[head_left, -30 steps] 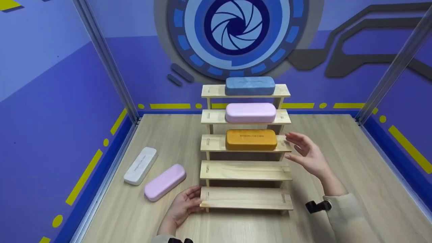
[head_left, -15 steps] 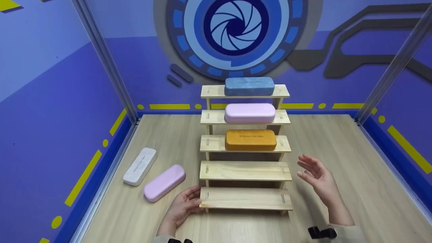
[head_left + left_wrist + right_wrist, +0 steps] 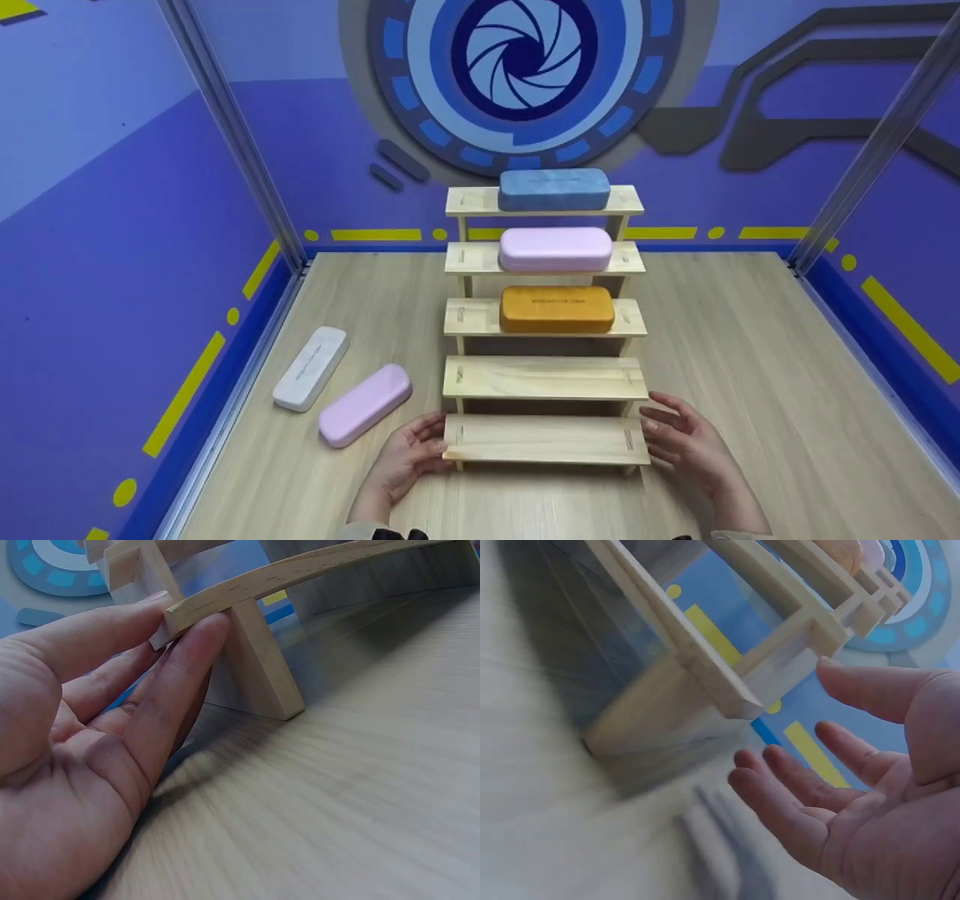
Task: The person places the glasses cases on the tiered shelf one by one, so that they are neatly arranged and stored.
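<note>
A stepped wooden display rack [image 3: 545, 439] stands mid-table. My left hand [image 3: 405, 459] pinches the left end of its lowest board; the left wrist view shows the thumb [image 3: 112, 624] at the board's edge and fingers underneath. Beside the right end of that same board is my right hand [image 3: 694, 446], fingers loosely spread. In the right wrist view a gap separates its fingertips from the wood. On the upper three steps sit a blue glasses case [image 3: 553, 190], a pink glasses case [image 3: 555, 249] and an orange glasses case [image 3: 556, 309], one per step.
Left of the rack, a white glasses case [image 3: 310, 369] and a second pink case [image 3: 366, 405] lie slanted on the wooden table [image 3: 735, 330]. Blue-purple printed panels [image 3: 300, 150] with metal corner posts enclose the back and sides.
My right hand has left the rack's third step, swung outward and come down toward the lowest board's right end. The left hand keeps its place, and the cases have not moved.
</note>
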Demonstrator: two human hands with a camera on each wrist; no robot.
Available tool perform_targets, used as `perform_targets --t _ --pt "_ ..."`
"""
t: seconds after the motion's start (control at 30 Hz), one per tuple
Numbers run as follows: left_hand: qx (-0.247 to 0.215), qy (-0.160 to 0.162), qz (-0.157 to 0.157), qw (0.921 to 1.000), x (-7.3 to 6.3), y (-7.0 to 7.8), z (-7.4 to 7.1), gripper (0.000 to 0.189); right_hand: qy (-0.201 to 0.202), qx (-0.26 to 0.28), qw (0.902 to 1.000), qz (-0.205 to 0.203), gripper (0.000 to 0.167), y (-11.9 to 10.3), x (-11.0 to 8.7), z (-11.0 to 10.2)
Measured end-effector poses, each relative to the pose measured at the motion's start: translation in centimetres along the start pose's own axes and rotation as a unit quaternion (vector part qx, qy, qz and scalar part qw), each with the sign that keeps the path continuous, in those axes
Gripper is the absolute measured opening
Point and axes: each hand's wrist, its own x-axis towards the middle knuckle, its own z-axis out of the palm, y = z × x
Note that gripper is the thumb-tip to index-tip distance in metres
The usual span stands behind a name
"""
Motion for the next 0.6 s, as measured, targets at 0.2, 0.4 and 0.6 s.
perform_targets --t 0.2,0.4,0.6 --pt "0.003 -0.007 0.012 0.9999 0.02 -0.13 -0.17 0.069 -0.062 0.02 0.9979 -0.005 0.074 0.67 0.15 0.33" --pt "0.002 -0.006 0.006 1.0 0.0 -0.07 -0.18 0.069 -0.08 0.005 0.9968 0.008 0.07 0.8 0.16 0.69" --pt "0.004 0.0 -0.003 1.0 -0.02 0.12 0.01 0.07 -0.099 0.003 0.9951 -0.009 0.065 1.18 0.22 0.6"
